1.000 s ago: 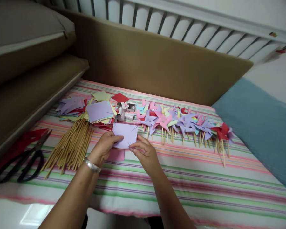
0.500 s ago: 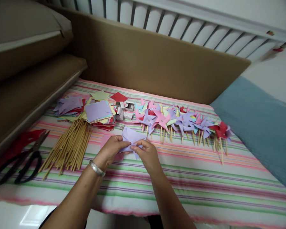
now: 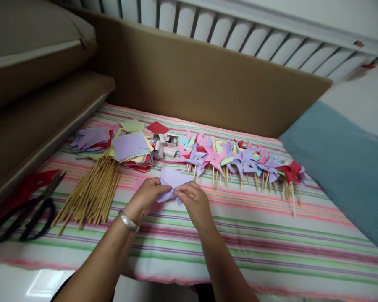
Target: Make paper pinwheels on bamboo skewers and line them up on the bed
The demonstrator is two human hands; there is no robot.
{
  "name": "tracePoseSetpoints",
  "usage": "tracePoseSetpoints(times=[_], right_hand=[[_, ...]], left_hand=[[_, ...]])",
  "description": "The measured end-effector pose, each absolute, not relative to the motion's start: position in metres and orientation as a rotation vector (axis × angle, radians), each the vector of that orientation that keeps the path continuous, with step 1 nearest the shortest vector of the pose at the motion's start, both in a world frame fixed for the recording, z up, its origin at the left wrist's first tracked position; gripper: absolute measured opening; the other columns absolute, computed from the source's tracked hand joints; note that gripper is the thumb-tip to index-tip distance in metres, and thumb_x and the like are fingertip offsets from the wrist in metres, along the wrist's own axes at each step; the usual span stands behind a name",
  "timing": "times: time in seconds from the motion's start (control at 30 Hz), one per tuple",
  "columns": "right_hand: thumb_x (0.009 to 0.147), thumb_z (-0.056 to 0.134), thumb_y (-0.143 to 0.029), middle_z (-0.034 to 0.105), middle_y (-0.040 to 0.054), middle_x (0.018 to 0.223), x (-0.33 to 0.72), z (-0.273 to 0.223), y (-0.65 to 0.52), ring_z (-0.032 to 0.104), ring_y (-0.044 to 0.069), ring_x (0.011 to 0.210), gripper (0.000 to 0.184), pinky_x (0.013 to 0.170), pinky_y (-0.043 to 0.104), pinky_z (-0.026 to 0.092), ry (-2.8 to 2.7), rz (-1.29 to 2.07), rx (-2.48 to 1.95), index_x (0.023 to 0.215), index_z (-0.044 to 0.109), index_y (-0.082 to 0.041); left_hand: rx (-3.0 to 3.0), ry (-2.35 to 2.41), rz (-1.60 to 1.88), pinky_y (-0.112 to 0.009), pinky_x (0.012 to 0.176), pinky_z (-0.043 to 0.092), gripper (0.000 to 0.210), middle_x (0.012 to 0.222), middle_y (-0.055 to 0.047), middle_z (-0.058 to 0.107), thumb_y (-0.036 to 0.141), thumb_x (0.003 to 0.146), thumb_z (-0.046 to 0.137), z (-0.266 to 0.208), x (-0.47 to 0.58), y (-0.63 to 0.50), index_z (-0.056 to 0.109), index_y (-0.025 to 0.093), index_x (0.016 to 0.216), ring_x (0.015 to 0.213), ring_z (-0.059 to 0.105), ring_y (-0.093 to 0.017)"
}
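Observation:
Between my hands is a lilac paper pinwheel piece (image 3: 173, 178), partly folded, held just above the striped cloth. My left hand (image 3: 147, 193) pinches its left side between thumb and fingers. On the other side, my right hand (image 3: 193, 202) is closed on its lower right edge, the fingertips close to the middle of the paper. What the fingertips cover cannot be made out. A pink paper sheet (image 3: 157, 206) lies on the cloth, partly hidden beneath the lilac one and my left hand.
Bamboo sticks (image 3: 91, 193) lie bundled at left, beside black-handled scissors (image 3: 39, 214). Behind them are stacked paper squares (image 3: 130, 147) and small opened boxes (image 3: 165, 144). Finished pinwheels (image 3: 244, 161) form a row at right. A brown board (image 3: 201, 75) stands along the back.
My right fingers have shifted slightly on the lilac paper, and its lower corner now shows less below them. Both hands keep nearly the same place.

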State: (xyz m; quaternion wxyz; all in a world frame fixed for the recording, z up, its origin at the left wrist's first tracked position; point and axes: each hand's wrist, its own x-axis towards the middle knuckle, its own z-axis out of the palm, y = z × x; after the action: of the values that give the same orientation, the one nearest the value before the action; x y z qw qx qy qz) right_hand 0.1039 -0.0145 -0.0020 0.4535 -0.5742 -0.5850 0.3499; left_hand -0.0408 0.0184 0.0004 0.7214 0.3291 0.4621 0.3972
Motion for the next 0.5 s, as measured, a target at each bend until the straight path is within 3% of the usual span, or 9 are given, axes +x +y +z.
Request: tracePoseSetpoints(times=[0.33,0.5], right_hand=[[0.065,0.068,-0.023,0.054,-0.0015,0.072,0.1019,-0.0042,-0.0131,0.054,0.016,0.073,0.010,0.068,0.027,0.041,-1.420,0.797,-1.476,0.061,0.060,-0.020],[0.065,0.069,-0.019,0.055,-0.0009,0.074,0.1023,-0.0053,-0.0148,0.054,0.017,0.079,0.009,0.073,0.028,0.040,-1.474,0.710,-1.487,0.062,0.060,-0.020]], left_hand=[[0.787,0.973,0.773,-0.020,0.038,0.033,0.018,0.048,0.000,0.058,0.027,0.054,0.072,0.0013,-0.0396,0.0138,0.064,0.011,0.057,0.040,0.048,-0.009],[0.765,0.903,0.759,-0.020,0.040,0.033,0.019,0.050,-0.001,0.060,0.027,0.055,0.072,0.0030,-0.0405,0.0132,0.066,0.011,0.060,0.042,0.049,-0.009]])
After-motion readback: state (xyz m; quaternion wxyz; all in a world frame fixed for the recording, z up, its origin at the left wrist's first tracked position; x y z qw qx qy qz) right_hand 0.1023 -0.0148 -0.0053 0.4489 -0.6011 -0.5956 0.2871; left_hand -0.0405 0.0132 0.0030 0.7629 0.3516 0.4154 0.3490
